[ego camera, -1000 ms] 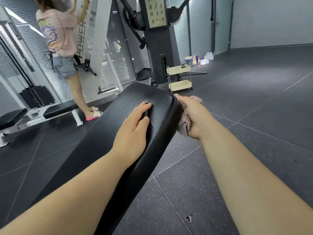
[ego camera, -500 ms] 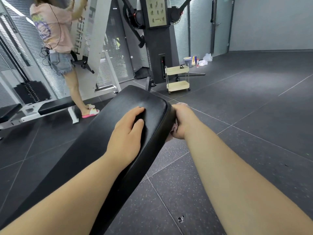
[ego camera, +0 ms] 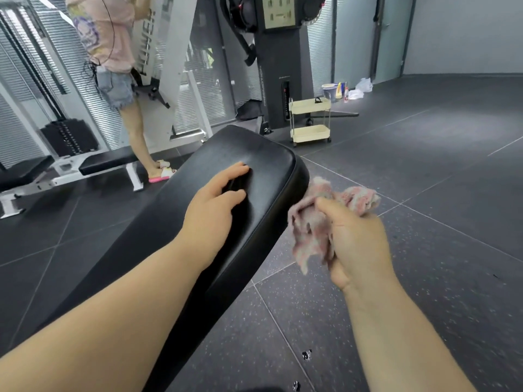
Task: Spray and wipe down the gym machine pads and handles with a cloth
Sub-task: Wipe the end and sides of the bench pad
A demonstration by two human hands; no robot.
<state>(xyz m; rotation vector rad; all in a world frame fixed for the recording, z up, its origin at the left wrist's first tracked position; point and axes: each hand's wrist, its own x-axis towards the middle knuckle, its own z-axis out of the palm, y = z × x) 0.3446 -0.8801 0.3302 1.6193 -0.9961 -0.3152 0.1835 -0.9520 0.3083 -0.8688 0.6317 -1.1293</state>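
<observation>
Head view: a black pad [ego camera: 263, 162], long and tilted, runs from the lower left up to a rounded end near the middle of the frame. The left hand [ego camera: 212, 213] lies on its top face, palm down. Its fingers are nearly straight and point toward the rounded end, with the thumb spread a little to the side; it holds nothing. The right hand [ego camera: 359, 244] is off the pad, in the air just beside its right edge, over the dark speckled floor [ego camera: 438, 199]. Its fingers are curled round a pink and grey cloth [ego camera: 311, 222], which is bunched in the grip. One part sticks out above the knuckles and another hangs down on the side nearer the pad. The cloth is blurred, and I cannot tell whether its hanging edge touches the pad's side.

Beyond the pad stands a cream two-shelf cart [ego camera: 310, 120], just beside a dark tower [ego camera: 278, 66]. Farther back on the floor are a bucket [ego camera: 328, 89], some bottles [ego camera: 343, 91] and white bags [ego camera: 360, 90]. At left a second person [ego camera: 110, 52] in a pink shirt, denim shorts and pink sandals stands facing a white machine [ego camera: 167, 52]. Next to this person are a flat bench [ego camera: 104, 164] with a white frame and a black weight stack [ego camera: 68, 137].
</observation>
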